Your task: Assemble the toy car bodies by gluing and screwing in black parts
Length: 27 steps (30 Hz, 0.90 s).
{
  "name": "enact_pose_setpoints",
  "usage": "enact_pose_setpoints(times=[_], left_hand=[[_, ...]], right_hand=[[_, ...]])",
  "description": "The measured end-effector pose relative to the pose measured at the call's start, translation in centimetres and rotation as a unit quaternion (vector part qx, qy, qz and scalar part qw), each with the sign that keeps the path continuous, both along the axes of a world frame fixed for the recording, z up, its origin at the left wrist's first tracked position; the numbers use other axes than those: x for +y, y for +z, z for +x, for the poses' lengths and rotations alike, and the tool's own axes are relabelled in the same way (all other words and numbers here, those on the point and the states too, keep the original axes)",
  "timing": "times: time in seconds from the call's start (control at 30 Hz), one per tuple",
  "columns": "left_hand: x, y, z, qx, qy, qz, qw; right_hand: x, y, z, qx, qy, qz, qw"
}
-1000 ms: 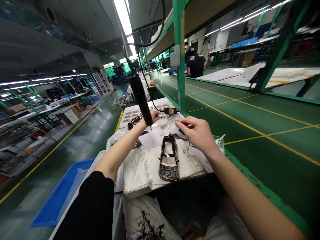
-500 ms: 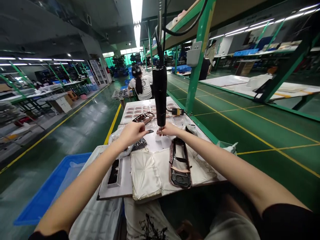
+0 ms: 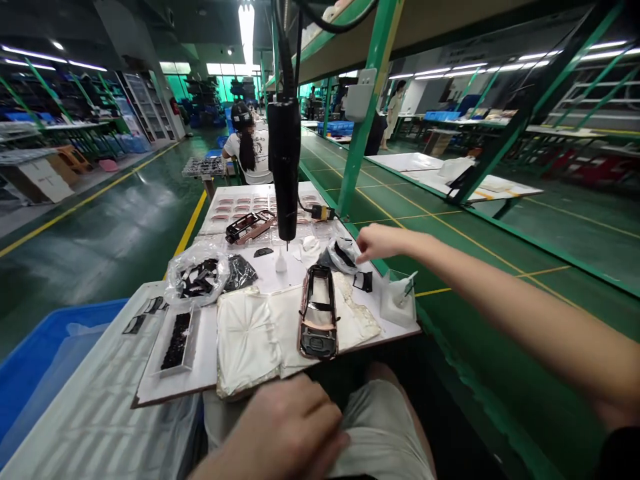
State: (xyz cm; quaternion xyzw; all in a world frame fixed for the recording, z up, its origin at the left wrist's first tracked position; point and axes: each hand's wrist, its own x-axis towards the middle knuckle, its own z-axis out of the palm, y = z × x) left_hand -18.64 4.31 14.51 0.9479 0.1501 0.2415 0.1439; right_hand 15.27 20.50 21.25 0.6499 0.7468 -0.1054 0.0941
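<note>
My right hand (image 3: 383,241) is over the right edge of the bench, fingers curled down beside a plastic bag (image 3: 341,257) of black parts; what they hold, if anything, is hidden. Low in front, above my lap, my left hand (image 3: 293,427) is curled and smeared by motion. A copper and black model car body (image 3: 319,313) lies on white cloth padding (image 3: 249,340). Behind it a small white conical-tipped bottle (image 3: 281,264) stands under a hanging black electric screwdriver (image 3: 285,170). A small black part (image 3: 263,252) lies left of the bottle.
Left on the bench are an open bag of black pieces (image 3: 200,277) and a tray of tiny dark bits (image 3: 177,340). Another car body (image 3: 250,227) lies farther back, near clear trays of copper parts (image 3: 240,203). A clear container (image 3: 399,298) stands at right. A person (image 3: 247,147) sits ahead.
Both hands have left the middle of the bench: my left came back toward my lap, my right moved right to the bag. The small black part and white bottle are released. The view shifted right.
</note>
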Motion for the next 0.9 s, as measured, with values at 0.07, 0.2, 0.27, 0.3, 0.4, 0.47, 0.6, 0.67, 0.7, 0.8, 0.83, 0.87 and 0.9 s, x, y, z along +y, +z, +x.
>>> enact_pose_setpoints(times=[0.07,0.2,0.27,0.3,0.4,0.47,0.6,0.67,0.7,0.8,0.83,0.87,0.9], left_hand=[[-2.3,-4.8,2.2,-0.032,-0.052,-0.036,0.997],[-6.0,-14.7,5.4,-0.033,-0.011,-0.060,0.998],[-7.2,-17.8,5.6,-0.012,0.032,-0.068,0.997],[-7.6,-18.7,5.4,-0.001,0.048,-0.077,0.996],[-8.0,-18.8,4.6,0.008,0.074,-0.100,0.992],[-7.9,-17.4,4.2,0.003,0.088,-0.111,0.990],[-7.5,-14.2,4.1,0.001,0.074,-0.166,0.983],[-7.2,-13.6,4.2,0.014,0.052,-0.180,0.982],[-7.0,-13.6,4.2,0.024,0.039,-0.177,0.983],[-6.4,-14.2,4.1,0.061,0.002,-0.138,0.989],[-6.2,-14.5,4.1,0.063,-0.007,-0.126,0.990],[-6.1,-14.7,4.0,0.057,-0.014,-0.119,0.991],[-6.0,-14.9,3.9,0.045,-0.017,-0.118,0.992]], right_hand=[[-0.6,-1.9,1.3,-0.018,-0.008,-0.050,0.999],[-0.1,-5.4,2.6,-0.035,0.002,-0.124,0.992],[0.3,-6.5,3.1,-0.038,0.012,-0.136,0.990],[0.3,-6.9,3.3,-0.037,0.018,-0.135,0.990],[0.0,-7.3,3.6,-0.026,0.035,-0.112,0.993],[-0.4,-7.1,3.7,-0.015,0.047,-0.097,0.994],[-0.5,-6.0,4.2,-0.010,0.065,-0.071,0.995],[-0.3,-5.8,4.4,-0.019,0.060,-0.059,0.996],[-0.2,-5.9,4.4,-0.025,0.055,-0.059,0.996],[-0.4,-6.5,3.8,-0.046,0.046,-0.070,0.995],[-0.5,-6.8,3.5,-0.054,0.047,-0.071,0.995],[-0.7,-7.0,3.3,-0.061,0.050,-0.068,0.995],[-0.9,-7.1,3.0,-0.070,0.056,-0.064,0.994]])
